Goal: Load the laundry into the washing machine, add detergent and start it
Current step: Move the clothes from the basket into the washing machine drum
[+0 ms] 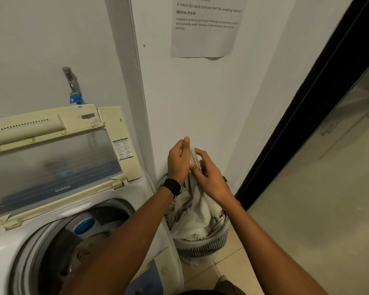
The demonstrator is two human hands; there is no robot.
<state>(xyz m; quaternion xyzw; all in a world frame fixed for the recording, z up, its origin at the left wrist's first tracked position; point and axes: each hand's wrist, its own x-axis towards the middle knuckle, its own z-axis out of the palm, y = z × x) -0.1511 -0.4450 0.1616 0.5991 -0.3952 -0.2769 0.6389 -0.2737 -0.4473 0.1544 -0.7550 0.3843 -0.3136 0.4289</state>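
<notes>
Both hands are together on one piece of laundry, just to the right of the washing machine [58,211]. The left hand [178,160], with a black wristband [172,186], has its fingers curled round the top of a white cloth [197,201]. The right hand [209,177] pinches the same cloth just below it, though its fingers partly hide the grip, so I cannot say how firm that pinch is. The cloth hangs down from the hands into the laundry basket [202,248], which stands on the floor against the machine's right side and holds more pale fabric.

The machine's lid [51,158] is tilted up and back, so the drum [58,252] is open to the left of the hands. Something brownish [90,245] lies inside it, probably a garment already loaded.

The cloth looks light, soft and limp. It will not keep any shape, and its lower part trails among the other pieces, so it may drag a neighbour up with it or catch on the basket rim. A bunched handful near the middle would carry better than the top edge alone, with the second hand gathering the hanging tail before the swing left over the machine's rim. It is not fragile, so it can simply be dropped into the drum.

A printed notice [205,35] is stuck to the wall above and right of the machine.
</notes>
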